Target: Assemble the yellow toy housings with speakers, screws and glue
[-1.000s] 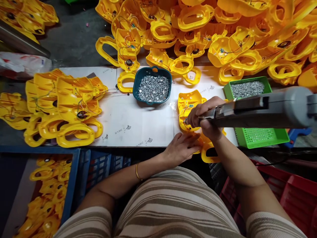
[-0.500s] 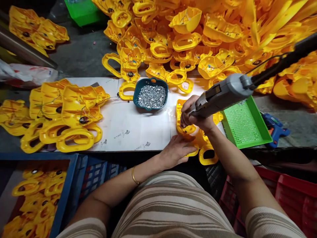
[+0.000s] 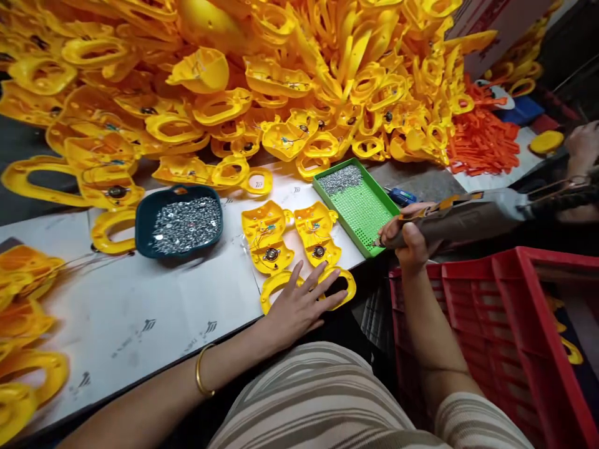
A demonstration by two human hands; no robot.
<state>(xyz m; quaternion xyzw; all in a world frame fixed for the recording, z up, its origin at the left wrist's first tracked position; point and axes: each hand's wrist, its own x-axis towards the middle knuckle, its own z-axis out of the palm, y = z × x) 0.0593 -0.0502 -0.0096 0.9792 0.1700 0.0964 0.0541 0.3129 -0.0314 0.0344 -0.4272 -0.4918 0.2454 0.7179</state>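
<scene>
Two yellow plastic housings with ring handles lie side by side on the white-covered bench: a left housing [image 3: 267,234] and a right housing [image 3: 318,234]. Each has wires and a round metal part inside. My left hand [image 3: 299,305] rests over their handles, fingers spread. In my right hand [image 3: 409,240] is a grey electric screwdriver [image 3: 468,218], its tip low over the near corner of a green perforated tray [image 3: 374,215]. Small metal screws [image 3: 344,179] lie at the tray's far end. Whether a screw sits on the tip I cannot tell.
A dark teal bowl of small metal parts [image 3: 180,246] stands left of the housings. Yellow housings [image 3: 210,118] are heaped across the back. Orange parts [image 3: 484,137] and another person's hand [image 3: 583,146] are at right. A red crate [image 3: 468,299] stands below the bench edge.
The view has swung right. My right hand has moved the screwdriver from the left housing to the green tray. My left hand's fingers now spread over the handles.
</scene>
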